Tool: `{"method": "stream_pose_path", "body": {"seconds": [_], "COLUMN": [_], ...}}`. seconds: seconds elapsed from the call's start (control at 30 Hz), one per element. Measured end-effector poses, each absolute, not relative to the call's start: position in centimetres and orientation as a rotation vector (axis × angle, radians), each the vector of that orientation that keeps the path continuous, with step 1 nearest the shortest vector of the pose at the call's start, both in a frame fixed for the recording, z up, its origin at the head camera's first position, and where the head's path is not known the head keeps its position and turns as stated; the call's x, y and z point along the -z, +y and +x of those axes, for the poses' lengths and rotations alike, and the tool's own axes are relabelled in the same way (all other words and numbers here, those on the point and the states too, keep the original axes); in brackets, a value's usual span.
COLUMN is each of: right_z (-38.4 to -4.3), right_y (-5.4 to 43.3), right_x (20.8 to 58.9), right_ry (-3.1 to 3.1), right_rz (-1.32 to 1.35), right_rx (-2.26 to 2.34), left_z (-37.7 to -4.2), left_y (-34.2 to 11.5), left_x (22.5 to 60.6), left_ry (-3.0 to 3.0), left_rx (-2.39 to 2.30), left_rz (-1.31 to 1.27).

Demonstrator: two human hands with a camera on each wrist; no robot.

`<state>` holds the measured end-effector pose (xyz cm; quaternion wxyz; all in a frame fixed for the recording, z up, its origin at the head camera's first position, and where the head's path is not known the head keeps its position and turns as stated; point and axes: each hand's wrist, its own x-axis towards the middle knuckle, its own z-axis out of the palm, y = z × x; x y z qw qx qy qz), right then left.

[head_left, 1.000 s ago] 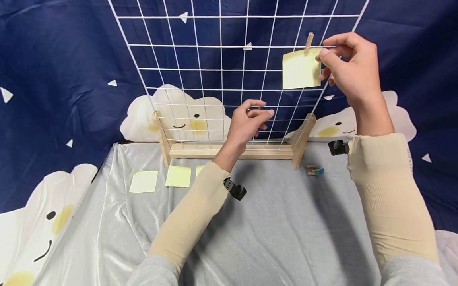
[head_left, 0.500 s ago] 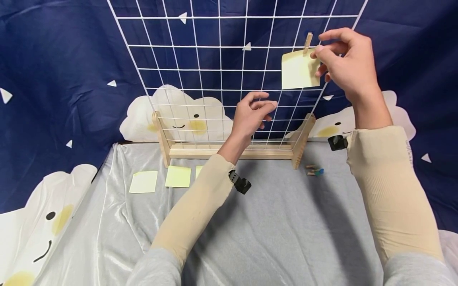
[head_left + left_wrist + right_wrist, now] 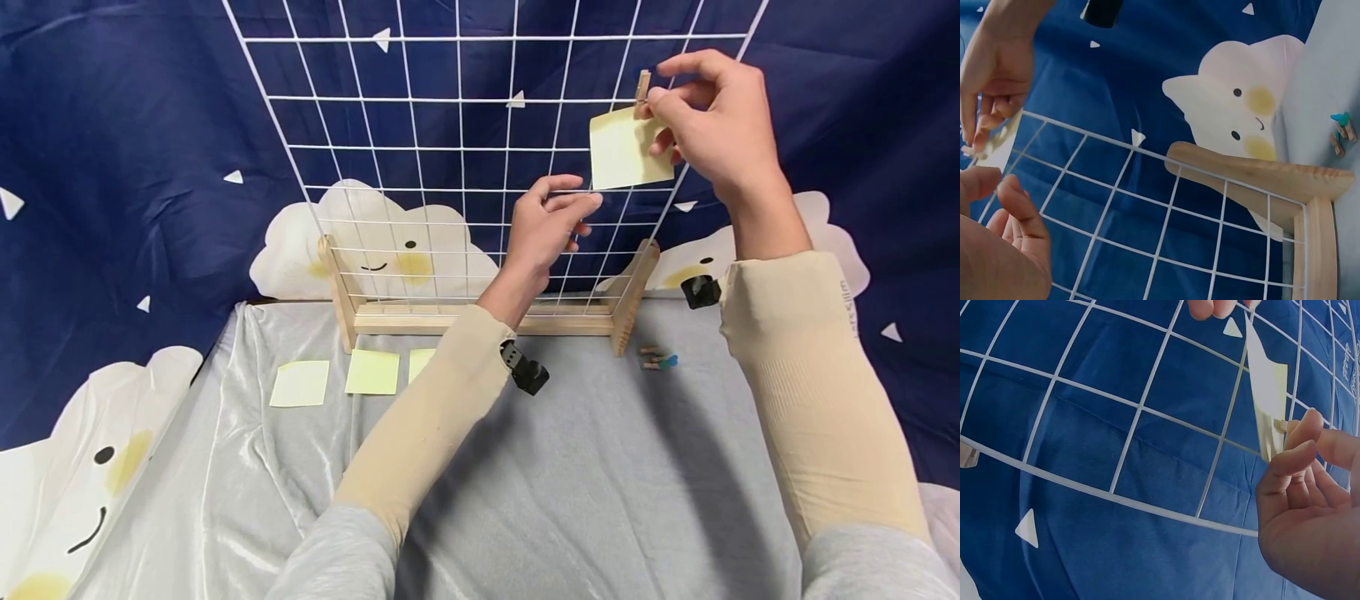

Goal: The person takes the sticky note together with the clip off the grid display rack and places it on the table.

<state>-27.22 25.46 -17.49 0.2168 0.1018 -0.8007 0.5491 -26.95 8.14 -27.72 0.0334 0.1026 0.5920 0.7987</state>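
Observation:
A yellow sticky note (image 3: 618, 150) hangs from the white wire grid (image 3: 461, 148), held at its top edge by a wooden clothespin (image 3: 643, 85). My right hand (image 3: 720, 121) is at the note's upper right, fingers bent and apart. Its fingertips are right beside the clothespin, also visible in the right wrist view between note and fingers; whether they touch it is unclear. My left hand (image 3: 546, 225) is below the note, thumb and forefinger spread near its lower left corner. In the left wrist view, a gap shows between the left thumb and forefinger.
Wooden feet and a crossbar (image 3: 480, 322) support the grid on a grey cloth (image 3: 585, 467). Several sticky notes (image 3: 372, 372) lie at the left, one partly behind the left forearm. A few clothespins (image 3: 658, 360) lie beside the right foot. A dark blue curtain (image 3: 135, 125) hangs behind.
My left hand has moved up and right to the note's lower corner. The right hand has slid left, from the note's right edge to beside the clothespin. The note stays clipped up.

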Motion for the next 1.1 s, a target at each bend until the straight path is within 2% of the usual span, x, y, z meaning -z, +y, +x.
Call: {"method": "stream_pose_path", "body": {"seconds": [0.47,1.1], "right_z": [-27.6,-27.9], "right_y": [24.5,24.5], "right_x": [16.6,16.4], "right_ry": [-2.298,-2.28], "right_rz": [0.267,0.279], "right_rx": [-1.421,-1.393], "left_z": [-27.1,-27.3], "left_y": [10.0,10.1], "left_x": [26.5,25.9], "left_ry": [1.751,1.714], "left_rx": [-2.528,-2.633], "left_rz": [0.257,0.236]}}
